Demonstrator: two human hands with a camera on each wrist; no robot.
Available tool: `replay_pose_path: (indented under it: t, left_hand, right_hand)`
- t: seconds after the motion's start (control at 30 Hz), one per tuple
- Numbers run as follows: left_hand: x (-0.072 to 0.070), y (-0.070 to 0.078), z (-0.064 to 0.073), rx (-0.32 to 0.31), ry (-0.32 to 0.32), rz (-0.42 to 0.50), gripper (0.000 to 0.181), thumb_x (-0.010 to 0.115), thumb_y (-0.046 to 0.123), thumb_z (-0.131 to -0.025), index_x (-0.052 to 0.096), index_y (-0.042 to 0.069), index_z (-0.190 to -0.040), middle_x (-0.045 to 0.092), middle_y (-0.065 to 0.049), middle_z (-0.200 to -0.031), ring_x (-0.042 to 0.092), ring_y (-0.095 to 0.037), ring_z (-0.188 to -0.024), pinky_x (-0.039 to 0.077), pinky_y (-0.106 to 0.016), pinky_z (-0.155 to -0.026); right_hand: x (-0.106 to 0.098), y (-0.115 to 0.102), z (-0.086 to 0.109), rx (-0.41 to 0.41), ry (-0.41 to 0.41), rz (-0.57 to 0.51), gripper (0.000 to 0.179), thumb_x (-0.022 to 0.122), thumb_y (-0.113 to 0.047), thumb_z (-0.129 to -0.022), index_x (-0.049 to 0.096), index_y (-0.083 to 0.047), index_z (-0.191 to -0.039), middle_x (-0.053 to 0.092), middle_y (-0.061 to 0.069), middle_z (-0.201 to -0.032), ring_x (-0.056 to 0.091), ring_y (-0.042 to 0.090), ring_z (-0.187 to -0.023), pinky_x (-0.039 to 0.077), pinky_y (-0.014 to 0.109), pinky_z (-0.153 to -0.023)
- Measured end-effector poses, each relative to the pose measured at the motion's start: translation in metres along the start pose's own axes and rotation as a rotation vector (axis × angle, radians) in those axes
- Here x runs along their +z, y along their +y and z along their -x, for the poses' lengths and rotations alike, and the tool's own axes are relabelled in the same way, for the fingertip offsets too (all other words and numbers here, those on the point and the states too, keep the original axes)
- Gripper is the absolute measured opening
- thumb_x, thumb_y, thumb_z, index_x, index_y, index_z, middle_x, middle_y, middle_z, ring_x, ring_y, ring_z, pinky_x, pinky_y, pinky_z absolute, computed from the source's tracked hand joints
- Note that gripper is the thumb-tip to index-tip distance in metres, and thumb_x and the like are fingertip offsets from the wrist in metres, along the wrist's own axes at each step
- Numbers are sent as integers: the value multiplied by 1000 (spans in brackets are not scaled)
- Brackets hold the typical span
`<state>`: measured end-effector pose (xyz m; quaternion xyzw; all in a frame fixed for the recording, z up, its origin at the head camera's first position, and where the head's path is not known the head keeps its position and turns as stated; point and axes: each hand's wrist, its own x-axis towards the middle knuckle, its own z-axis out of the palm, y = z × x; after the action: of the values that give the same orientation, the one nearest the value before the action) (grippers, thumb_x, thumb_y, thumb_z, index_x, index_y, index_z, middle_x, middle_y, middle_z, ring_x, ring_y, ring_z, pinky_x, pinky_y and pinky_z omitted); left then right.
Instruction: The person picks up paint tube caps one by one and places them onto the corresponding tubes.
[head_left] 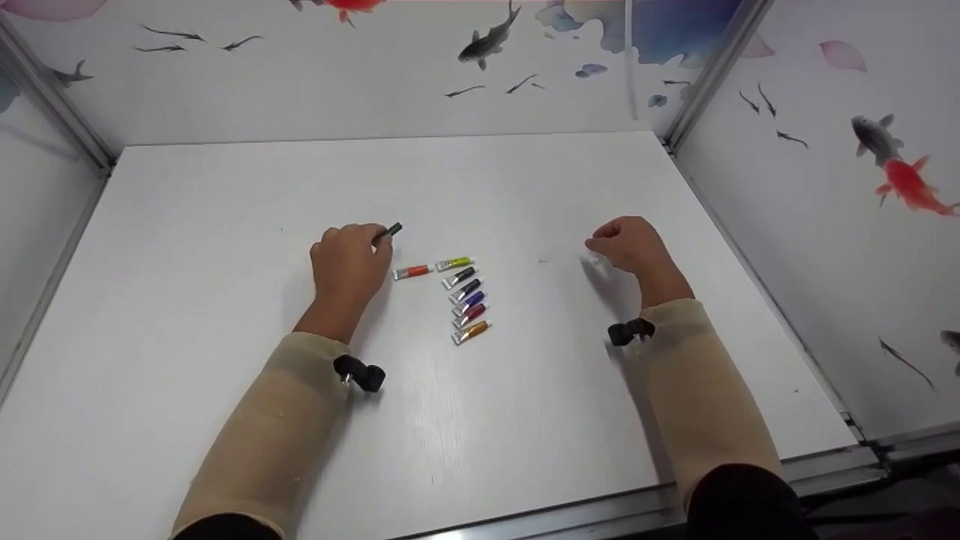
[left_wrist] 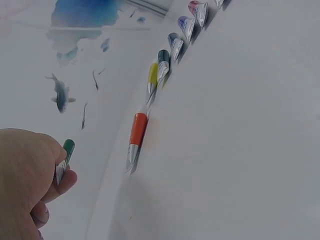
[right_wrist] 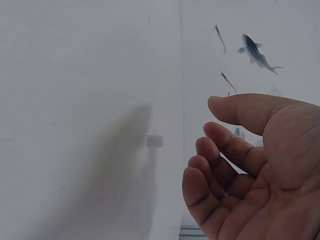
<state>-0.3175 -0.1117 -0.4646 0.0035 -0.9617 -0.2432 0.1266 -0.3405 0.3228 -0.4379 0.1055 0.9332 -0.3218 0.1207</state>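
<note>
My left hand [head_left: 349,262] pinches a dark green paint tube [left_wrist: 67,155] between thumb and fingers, raised over the table to the left of the other paint tubes. Nearest to it lies an orange-red paint tube [head_left: 412,272]. A yellow-green paint tube [head_left: 454,263] is at the head of a column with two dark tubes, a violet tube [head_left: 469,303], a crimson tube [head_left: 470,315] and an ochre tube [head_left: 471,332]. My right hand [right_wrist: 250,165] is above the table on the right, fingers loosely curled, holding nothing. A small whitish piece [right_wrist: 155,141] shows near its fingers.
The white table [head_left: 525,420] is bounded by a back wall [head_left: 300,97] and side walls printed with fish. Metal rails run along its edges. Each forearm wears a beige sleeve with a black camera mount [head_left: 360,373] near the wrist.
</note>
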Motion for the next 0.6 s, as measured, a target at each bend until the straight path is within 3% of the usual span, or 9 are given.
replay_pose_path:
  t: [0.43,0.6]
  left_hand:
    - [-1,6,2,19,15,3,33,64,37,-107,78,15,-127,80,-6,-119,65,-29,-103,51,-47,-89]
    - [-1,6,3,13,7,6,34,64,37,-107,77,15,-129,80,-6,-121,65,-29,-103,51,-47,-89]
  right_hand:
    - [0,1,-5,30,-40,156,46,66,-39,-103,66,-5,-134,66,19,-135,63,35,-121,55,51,-102]
    - [-2,1,-7,55,-62,200,45,65,-38,-103,68,-5,-133,66,19,-134,63,34,-117,55,49,-97]
